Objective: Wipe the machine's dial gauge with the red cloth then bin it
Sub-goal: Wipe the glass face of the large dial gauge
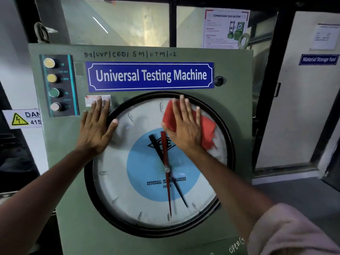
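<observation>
- My right hand (184,126) lies flat on the upper right of the dial gauge (139,190), fingers (182,105) spread and pressing the red cloth (207,129) against the glass; nothing is pinched.
- The red cloth sits under my palm, bunched, spilling out to the right of the hand and touching the gauge face just inside the black rim (95,196).
- My left hand (95,127) rests flat on the green machine panel (70,162) at the gauge's upper left, fingers open; the thumb crosses the rim onto the glass, and the fingertips reach a small red-and-white sticker (88,100).
- The gauge face is white with a blue centre disc, printed "Universal Testing Machine", and carries a red pointer (166,157) and a black pointer (179,192).
- Above the gauge is a blue nameplate (150,75) reading "Universal Testing Machine", with handwritten lettering over it.
- At the panel's upper left is a dark control strip (58,85) with four round buttons marked UP, DOWN, ON and OFF.
- A yellow-triangle danger sign (22,118) hangs left of the machine.
- Behind the machine are dark-framed windows with a paper poster (226,28); to the right is a pale door (298,107) with a "Material Storage Yard" sign (319,59).
</observation>
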`<action>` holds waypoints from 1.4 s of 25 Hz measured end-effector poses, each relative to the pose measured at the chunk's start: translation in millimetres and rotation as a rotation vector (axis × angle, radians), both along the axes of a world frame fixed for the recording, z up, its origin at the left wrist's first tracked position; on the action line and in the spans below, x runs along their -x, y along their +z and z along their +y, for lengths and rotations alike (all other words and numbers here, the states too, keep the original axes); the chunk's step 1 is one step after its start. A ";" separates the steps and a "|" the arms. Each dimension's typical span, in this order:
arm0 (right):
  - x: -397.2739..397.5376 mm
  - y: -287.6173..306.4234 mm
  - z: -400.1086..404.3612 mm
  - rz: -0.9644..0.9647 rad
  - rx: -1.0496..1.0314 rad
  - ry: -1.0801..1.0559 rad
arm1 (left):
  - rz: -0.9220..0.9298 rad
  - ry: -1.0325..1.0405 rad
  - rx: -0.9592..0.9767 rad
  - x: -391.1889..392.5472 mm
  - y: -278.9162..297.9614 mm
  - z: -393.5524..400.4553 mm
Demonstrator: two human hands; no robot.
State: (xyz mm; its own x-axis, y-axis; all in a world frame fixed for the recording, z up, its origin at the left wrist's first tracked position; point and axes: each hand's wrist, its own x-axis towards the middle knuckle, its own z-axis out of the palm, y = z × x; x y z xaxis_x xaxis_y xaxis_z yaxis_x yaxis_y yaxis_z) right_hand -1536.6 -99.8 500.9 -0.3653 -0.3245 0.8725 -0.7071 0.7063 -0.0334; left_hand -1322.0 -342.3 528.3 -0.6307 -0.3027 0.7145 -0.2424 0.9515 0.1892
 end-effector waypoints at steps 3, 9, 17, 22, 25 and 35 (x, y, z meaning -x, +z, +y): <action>4.1 6.0 -11.6 0.112 -0.033 0.032 | -0.050 -0.011 0.159 6.7 12.7 10.1; 0.1 -96.6 46.7 -0.130 0.082 -0.110 | -0.075 0.074 0.435 23.2 -13.9 38.8; 21.6 -22.7 27.6 -0.029 0.114 -0.041 | -0.029 0.147 0.429 37.1 -40.7 37.8; -4.4 -129.7 59.0 -0.178 0.152 -0.158 | 0.011 0.130 0.359 46.3 -47.8 42.3; -1.8 -112.6 51.7 -0.174 0.195 -0.122 | 0.042 0.142 0.386 49.2 -51.6 41.8; -5.4 -157.6 48.7 -0.214 0.322 -0.201 | 0.075 0.155 0.424 52.6 -53.9 39.2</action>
